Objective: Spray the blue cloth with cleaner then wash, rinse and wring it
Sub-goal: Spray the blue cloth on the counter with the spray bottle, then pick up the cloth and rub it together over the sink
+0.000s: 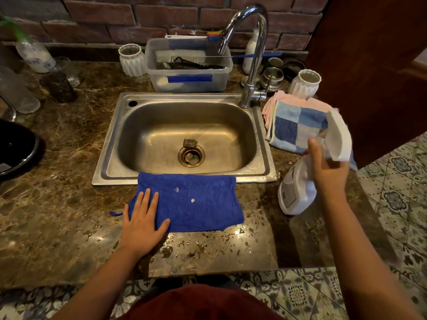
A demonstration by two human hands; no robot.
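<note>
Left hand [143, 224]: lying palm down, fingers straight and slightly spread, pressing flat at near left; forearm reaching in from the near edge. Right hand [329, 172]: raised at right, fingers curling in a grip, thumb pointing up and far; right forearm angling in from the near right corner.

Counter [69, 158]: brown marble, wet patches along front edge. Steel sink [111, 144] set in middle. Blue cloth [191, 202] flat on counter, far edge over sink rim, two white spots on it. Behind sink: plastic tub [189, 77] flanked by white ribbed cup [131, 60], tap [250, 65] at right. Right: checked towel [293, 128] over pink cloth [270, 107], second ribbed cup [305, 83]. Left: glasses [62, 86], bottle [34, 55], black bowl [13, 151].
</note>
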